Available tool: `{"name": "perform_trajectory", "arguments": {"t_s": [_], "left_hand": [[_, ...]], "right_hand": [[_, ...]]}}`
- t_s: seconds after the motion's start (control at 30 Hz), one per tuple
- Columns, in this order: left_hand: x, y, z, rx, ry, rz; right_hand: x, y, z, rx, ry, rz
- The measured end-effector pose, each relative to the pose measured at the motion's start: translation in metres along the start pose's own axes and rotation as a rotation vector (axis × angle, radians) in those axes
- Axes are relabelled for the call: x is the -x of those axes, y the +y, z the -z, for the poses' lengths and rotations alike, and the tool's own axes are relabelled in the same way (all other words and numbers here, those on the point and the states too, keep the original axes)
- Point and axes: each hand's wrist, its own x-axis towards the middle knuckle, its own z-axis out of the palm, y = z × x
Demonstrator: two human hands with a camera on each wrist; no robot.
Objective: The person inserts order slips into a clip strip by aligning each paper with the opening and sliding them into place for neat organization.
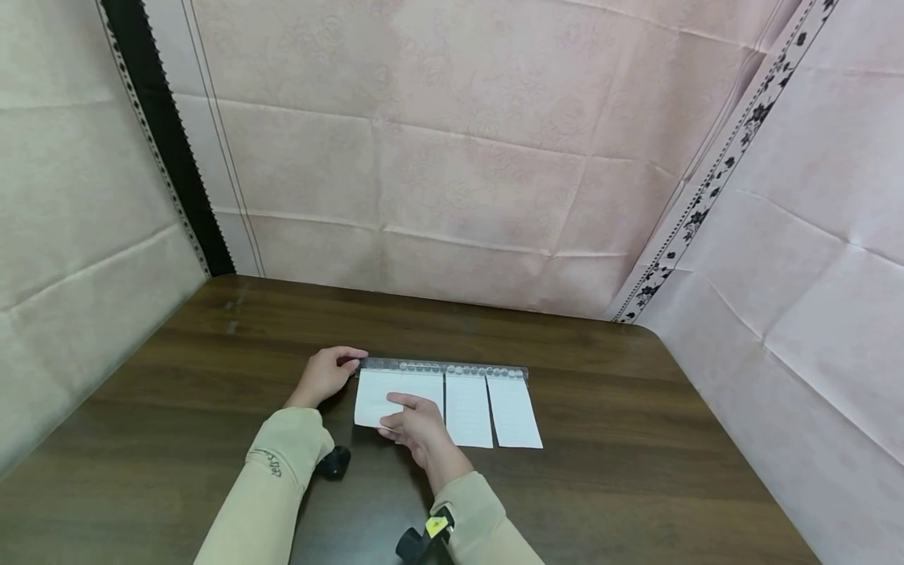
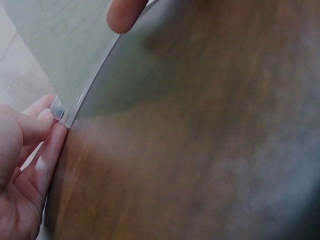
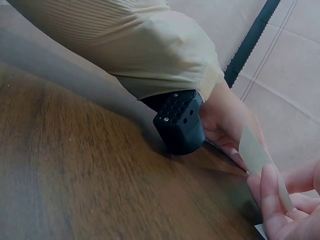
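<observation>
A clear plastic strip (image 1: 487, 371) with a row of round shapes lies across the table, and white paper sheets (image 1: 469, 414) hang side by side from it toward me. At its left end my left hand (image 1: 325, 378) pinches the strip's corner between thumb and finger; the left wrist view shows this clear corner (image 2: 58, 108) closely. My right hand (image 1: 422, 433) is over the lower part of the leftmost white sheet (image 1: 377, 386). In the right wrist view, its thumb and fingers pinch a pale paper piece (image 3: 256, 149) whose free end bends upward.
Both hands work above a brown wood-grain table (image 1: 607, 439). Black wrist cameras (image 1: 333, 463) sit under the sleeves, close above the tabletop. Pale patterned cloth (image 1: 452, 157) rises behind the table and along its sides.
</observation>
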Motion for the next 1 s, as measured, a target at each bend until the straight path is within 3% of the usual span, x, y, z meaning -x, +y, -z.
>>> {"name": "perform_trajectory", "arguments": {"t_s": [0.37,1.0], "left_hand": [[0.0,-0.001,-0.001,-0.006,0.016,-0.032],[0.001,0.003,0.0,0.005,0.019,-0.033]], "right_hand": [[0.002,-0.001,-0.004,-0.004,-0.003,0.016],[-0.002,-0.002,-0.01,0.006,0.022,0.011]]}}
